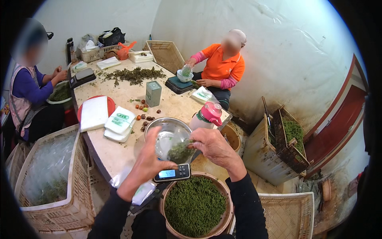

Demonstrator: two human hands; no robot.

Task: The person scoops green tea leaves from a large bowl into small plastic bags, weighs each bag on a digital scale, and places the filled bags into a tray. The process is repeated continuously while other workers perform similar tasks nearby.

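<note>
My right hand (215,148) grips the gathered top of a clear plastic bag (180,151) with green peppercorn clusters inside. The bag is tilted over a stainless steel bowl (163,124) at the table's near edge. My left hand (146,162) is spread, thumb and fingers apart, at the near left side of the bowl, with nothing seen in it. Just below the bag is a digital scale (173,172) with a lit display; the rest of it is hidden. A round tub of green peppercorns (195,206) sits before my lap.
Flat plastic bags (119,123), a green tin (153,93), chestnuts (146,123) and a pink-lidded jug (210,115) are on the table (125,92). Plastic crates (56,209) flank me. A co-worker in orange (223,64) fills a bag at another scale (180,84); another co-worker (32,86) sits left.
</note>
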